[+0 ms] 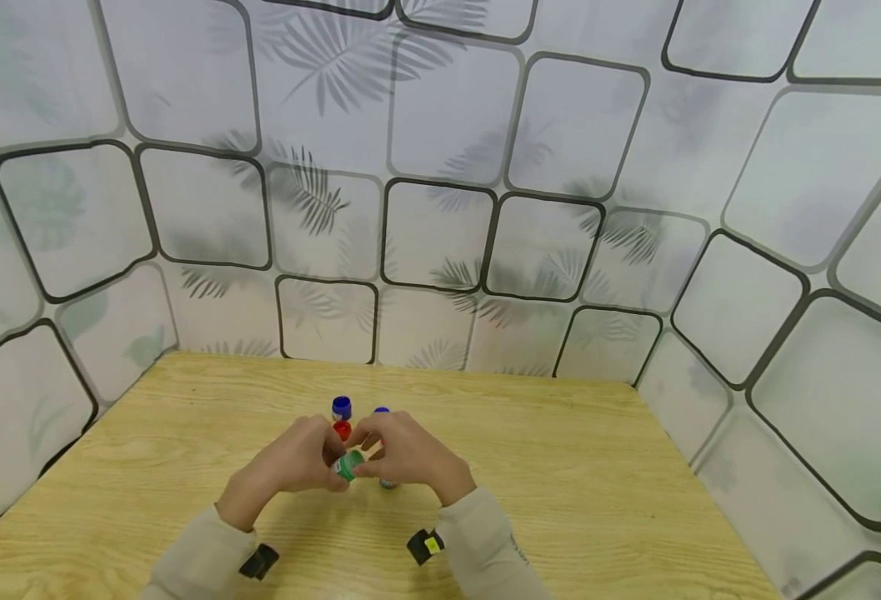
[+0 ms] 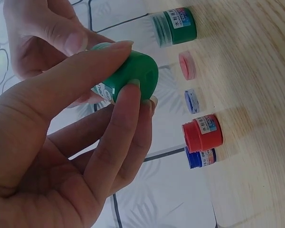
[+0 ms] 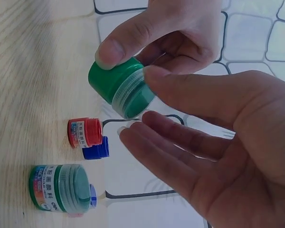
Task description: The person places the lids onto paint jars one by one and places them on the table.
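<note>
A small green paint jar (image 1: 346, 467) with a clear ribbed lid (image 3: 133, 97) is held tilted above the table. My left hand (image 1: 297, 457) grips its green body between thumb and fingers, as the left wrist view shows. My right hand (image 1: 413, 454) is at the lid end. Its thumb touches the lid's edge, while the other fingers extend loosely below, apart from the lid in the right wrist view. Beyond the hands, a lidless red jar (image 2: 206, 133) stands beside a lidless blue jar (image 2: 201, 158).
A second green jar (image 3: 52, 187) with its clear lid on stands on the wooden table (image 1: 560, 500). Between it and the red jar lie a red lid (image 2: 187, 65) and a blue lid (image 2: 192, 101). A patterned wall covering (image 1: 440, 242) rises behind the table.
</note>
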Demonstrator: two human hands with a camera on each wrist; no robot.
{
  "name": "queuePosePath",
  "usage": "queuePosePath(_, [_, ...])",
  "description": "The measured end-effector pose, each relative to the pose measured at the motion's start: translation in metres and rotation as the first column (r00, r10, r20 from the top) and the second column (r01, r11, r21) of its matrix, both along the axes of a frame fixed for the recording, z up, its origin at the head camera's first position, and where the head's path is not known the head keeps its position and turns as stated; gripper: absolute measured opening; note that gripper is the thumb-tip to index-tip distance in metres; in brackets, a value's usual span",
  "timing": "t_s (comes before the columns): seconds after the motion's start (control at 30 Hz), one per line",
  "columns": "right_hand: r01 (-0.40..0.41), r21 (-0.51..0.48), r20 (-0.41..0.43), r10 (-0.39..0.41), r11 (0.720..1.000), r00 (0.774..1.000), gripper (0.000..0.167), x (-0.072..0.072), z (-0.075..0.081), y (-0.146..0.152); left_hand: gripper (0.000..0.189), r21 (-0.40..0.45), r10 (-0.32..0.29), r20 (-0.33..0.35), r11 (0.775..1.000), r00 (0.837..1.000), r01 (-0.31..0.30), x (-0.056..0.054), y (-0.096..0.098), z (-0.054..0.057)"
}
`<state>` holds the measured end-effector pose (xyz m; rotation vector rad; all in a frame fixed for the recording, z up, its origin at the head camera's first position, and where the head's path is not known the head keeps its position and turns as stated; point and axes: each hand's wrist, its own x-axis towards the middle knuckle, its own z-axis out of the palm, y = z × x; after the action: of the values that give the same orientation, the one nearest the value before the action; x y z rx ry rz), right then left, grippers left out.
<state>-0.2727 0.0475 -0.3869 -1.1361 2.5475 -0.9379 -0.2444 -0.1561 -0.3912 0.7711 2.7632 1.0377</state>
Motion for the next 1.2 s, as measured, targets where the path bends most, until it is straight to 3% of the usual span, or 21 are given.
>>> queuePosePath(0.3, [-0.049, -0.053, 0.027, 0.050, 0.997, 0.998, 0.021, -0.0006, -0.0033, -0.0010, 0.022, -0.005, 0.014, -0.012, 1.000, 1.000, -0.014, 0.0011, 0.0004, 0.0022])
queuePosePath(0.77, [-0.026, -0.011, 0.020, 0.026, 1.000, 0.999, 0.014, -0.0022, -0.0044, -0.0021, 0.023, -0.001, 0.010, -0.005, 1.000, 1.000, -0.010, 0.0013, 0.0013, 0.0009])
queuePosePath(1.2, [0.014, 0.016, -0.006, -0.014, 1.000, 1.000, 0.018, -0.0016, -0.0051, -0.0017, 0.014, 0.001, 0.001, -0.007, 1.000, 1.000, -0.001, 0.0014, 0.0034, 0.0001])
